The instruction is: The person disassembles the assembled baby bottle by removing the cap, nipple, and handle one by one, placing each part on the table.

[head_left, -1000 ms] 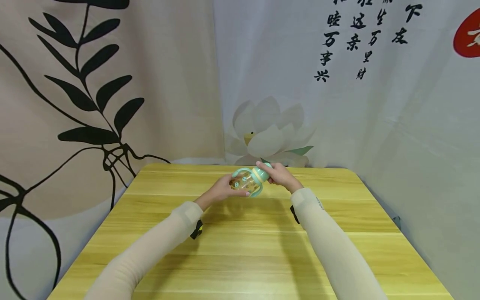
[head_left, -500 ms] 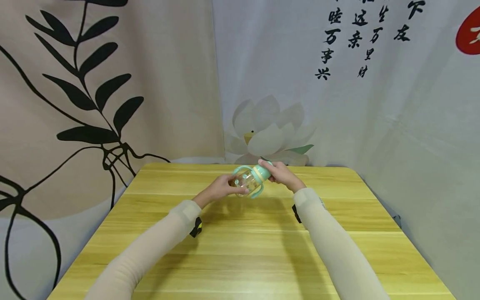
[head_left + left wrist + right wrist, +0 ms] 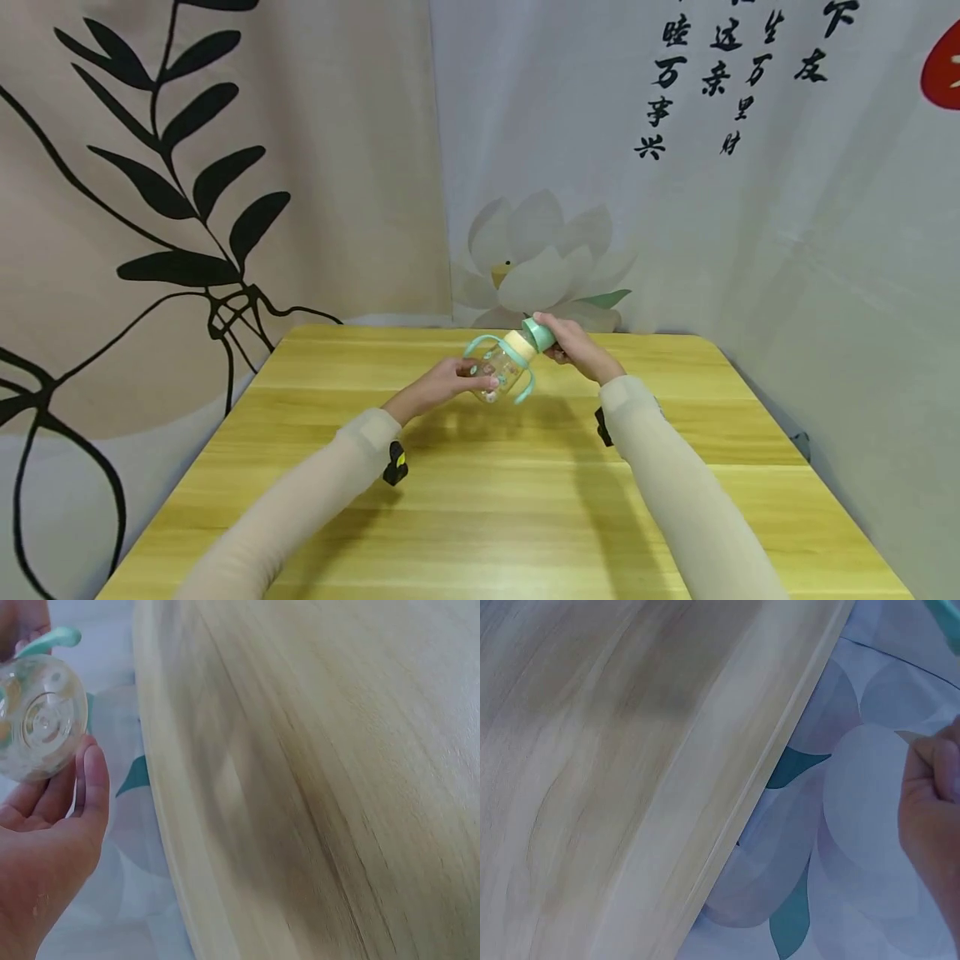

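Observation:
A clear baby bottle with mint side handles and a cream collar is held tilted above the far part of the table. My left hand grips its body from the left, thumb in front. In the left wrist view the bottle's round base faces the camera, with the left hand curled beneath it. My right hand holds the mint cap right at the bottle's top, its inner side turned toward the collar. Only part of the right hand shows in the right wrist view.
The wooden table stretches below both arms, its far edge just behind the hands. Behind it hangs a cloth backdrop with printed leaves, a lotus and black writing. A black wrist device sits under the left cuff.
The mint cap has come off the bottle's collar as my right hand drew up and to the right. The cream collar now shows, and the bottle tilts more upright in my left hand.

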{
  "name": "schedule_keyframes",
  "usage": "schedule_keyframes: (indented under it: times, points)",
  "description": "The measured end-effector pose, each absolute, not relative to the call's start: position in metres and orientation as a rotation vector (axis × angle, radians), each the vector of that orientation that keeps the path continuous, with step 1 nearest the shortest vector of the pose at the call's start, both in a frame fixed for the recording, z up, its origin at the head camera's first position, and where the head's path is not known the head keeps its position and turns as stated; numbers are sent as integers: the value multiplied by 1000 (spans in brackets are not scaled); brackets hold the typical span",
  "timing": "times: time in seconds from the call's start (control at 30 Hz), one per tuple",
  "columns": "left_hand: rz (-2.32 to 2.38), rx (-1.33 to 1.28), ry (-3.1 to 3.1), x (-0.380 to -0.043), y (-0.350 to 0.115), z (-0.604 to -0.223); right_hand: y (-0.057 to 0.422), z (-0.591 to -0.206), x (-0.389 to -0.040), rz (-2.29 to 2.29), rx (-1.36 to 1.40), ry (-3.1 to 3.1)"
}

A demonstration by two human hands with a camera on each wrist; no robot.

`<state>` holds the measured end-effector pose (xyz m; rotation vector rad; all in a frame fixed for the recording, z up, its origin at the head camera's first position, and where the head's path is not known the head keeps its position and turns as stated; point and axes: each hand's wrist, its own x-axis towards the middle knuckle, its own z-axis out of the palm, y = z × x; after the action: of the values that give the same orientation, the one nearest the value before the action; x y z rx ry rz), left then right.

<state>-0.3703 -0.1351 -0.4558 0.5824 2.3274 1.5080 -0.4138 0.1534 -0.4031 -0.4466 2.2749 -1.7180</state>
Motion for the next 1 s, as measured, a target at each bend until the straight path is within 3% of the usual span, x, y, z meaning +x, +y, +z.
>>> schedule_keyframes:
  times: [0.4,1.0]
  points:
    - [1598,477,2352,-367,-143,-458,168,-405,-423,-1717,-380,2394]
    - [1638,451,2374,-361,-149,-458,226,-444,-418,-1036,-65,2890]
